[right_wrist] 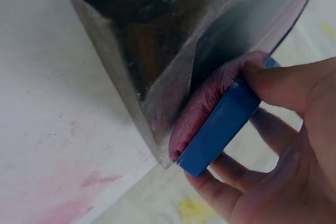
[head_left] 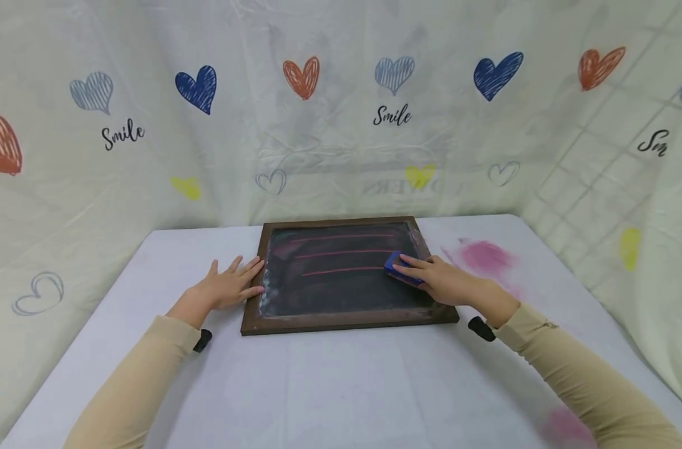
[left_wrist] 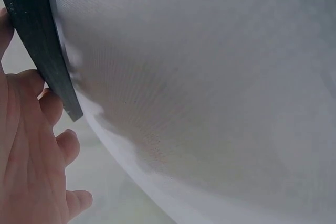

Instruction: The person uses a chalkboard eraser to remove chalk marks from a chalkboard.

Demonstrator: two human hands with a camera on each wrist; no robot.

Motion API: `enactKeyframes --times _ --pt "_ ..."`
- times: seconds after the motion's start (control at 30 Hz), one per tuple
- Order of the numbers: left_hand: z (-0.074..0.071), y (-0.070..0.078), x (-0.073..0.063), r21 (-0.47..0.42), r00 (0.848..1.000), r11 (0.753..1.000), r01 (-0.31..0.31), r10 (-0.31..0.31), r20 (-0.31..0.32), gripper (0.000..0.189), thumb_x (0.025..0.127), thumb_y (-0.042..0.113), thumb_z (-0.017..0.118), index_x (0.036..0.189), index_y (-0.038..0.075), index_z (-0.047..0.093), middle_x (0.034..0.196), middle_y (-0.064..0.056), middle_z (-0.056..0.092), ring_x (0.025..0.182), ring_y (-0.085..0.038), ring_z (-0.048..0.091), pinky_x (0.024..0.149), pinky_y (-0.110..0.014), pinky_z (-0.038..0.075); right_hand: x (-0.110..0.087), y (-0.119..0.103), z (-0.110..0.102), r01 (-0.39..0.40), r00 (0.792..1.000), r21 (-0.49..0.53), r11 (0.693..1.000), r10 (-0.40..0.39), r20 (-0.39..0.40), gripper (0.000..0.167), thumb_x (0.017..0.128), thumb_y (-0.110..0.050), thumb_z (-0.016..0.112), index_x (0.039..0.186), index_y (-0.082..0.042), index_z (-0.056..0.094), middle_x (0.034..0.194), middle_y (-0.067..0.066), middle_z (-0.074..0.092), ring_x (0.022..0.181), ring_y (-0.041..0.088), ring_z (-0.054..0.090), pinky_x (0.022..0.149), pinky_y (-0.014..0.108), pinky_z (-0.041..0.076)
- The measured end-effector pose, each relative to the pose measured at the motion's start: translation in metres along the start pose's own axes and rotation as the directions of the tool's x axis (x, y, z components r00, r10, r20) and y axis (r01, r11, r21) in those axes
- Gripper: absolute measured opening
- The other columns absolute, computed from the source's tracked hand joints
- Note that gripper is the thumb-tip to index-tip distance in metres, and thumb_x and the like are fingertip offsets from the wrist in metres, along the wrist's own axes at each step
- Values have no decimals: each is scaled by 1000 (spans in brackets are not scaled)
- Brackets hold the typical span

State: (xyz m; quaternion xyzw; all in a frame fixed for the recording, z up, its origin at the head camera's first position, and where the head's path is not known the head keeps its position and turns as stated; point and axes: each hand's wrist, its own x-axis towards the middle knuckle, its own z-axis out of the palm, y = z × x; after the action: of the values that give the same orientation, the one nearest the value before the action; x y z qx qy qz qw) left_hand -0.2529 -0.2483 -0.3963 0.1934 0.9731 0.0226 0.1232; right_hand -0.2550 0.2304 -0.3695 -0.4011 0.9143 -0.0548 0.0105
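A wood-framed chalkboard [head_left: 341, 293] lies flat on the white table, with 3 pink chalk lines across its dark surface. My right hand [head_left: 444, 280] holds a blue chalkboard eraser [head_left: 402, 269] on the board's right part, at the right ends of the lower lines. In the right wrist view, thumb and fingers grip the eraser's blue back [right_wrist: 223, 129], and its felt pad [right_wrist: 210, 100] is stained pink. My left hand [head_left: 228, 288] rests with spread fingers against the board's left frame. The left wrist view shows those fingers [left_wrist: 51, 107] touching the frame's edge [left_wrist: 39, 35].
Pink chalk smudges [head_left: 487, 257] mark the white tablecloth [head_left: 341, 386] right of the board, and another smudge [head_left: 568, 425] lies by the right sleeve. A pale curtain [head_left: 341, 137] printed with hearts hangs behind and beside the table.
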Motion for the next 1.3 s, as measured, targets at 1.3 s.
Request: enactKeyframes --times 1.3 --pt "1 0 0 -17 1000 1000 4 -4 4 77 107 57 40 165 10 19 170 -14 16 154 -45 10 111 -78 0 38 8 -7 74 988 96 993 -86 129 62 94 7 68 152 0 47 155 29 39 86 28 60 79 38 52"
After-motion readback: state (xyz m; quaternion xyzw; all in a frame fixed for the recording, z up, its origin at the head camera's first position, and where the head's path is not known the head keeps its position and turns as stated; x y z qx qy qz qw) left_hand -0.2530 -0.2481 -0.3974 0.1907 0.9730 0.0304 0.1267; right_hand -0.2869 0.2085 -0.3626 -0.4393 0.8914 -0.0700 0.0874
